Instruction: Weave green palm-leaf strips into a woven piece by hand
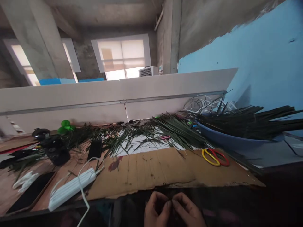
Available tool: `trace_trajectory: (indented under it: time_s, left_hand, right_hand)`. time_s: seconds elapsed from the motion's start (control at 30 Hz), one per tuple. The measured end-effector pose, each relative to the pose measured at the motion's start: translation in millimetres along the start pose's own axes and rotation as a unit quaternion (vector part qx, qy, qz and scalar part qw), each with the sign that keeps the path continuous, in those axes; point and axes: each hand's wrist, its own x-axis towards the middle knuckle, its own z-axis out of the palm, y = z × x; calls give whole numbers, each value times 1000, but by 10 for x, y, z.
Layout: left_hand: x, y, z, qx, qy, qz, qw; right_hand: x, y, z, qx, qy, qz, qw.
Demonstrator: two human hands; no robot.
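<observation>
Hands: while the left hand (156, 210) and right hand (189, 210) meet just below the near edge of the cardboard (151, 171), each has its thumb and index finger closed together in a pinch; whether anything thin is gripped there, I cannot tell.
Cardboard: the thing nearest both hands, lying flat, stained at its left end.
Scissors (214, 157): on the cardboard's right part, one handle loop yellow, the other red.
Green strips (175, 127): heaped behind the cardboard, partly over a white sheet (142, 143).
Pink-handled tool (165, 137): among those strips, behind the cardboard.
Blue basin (227, 143): behind the cardboard's right end, filled with long dark leaves (248, 121).
Power strip (71, 189): left of the cardboard, a white cable (81, 184) looping over it.
Phone (32, 193): farther left of the cardboard, beyond the power strip.
</observation>
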Motion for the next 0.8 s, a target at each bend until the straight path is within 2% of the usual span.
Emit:
trace_trajectory:
  time_s: [0.13,0.27,0.53,0.7,0.8]
  left_hand:
    - [-138,38,-40,9,-27,-24,999]
    - [-182,94,-55,36,-21,-13,999]
    - [-221,103,-82,77,-30,-3,997]
    - [-238,112,-101,108,-71,-10,992]
    - [-237,142,-111,118,-77,-11,990]
  right_hand:
    - [-155,-43,-59,-14,-22,17,1000]
    - [-189,-62,-81,-21,-32,13,999]
    - [-248,-27,-75,-31,-18,-8,999]
    - [-257,-17,-94,-35,-6,-6,999]
    - [-250,-12,-113,-28,-8,2,1000]
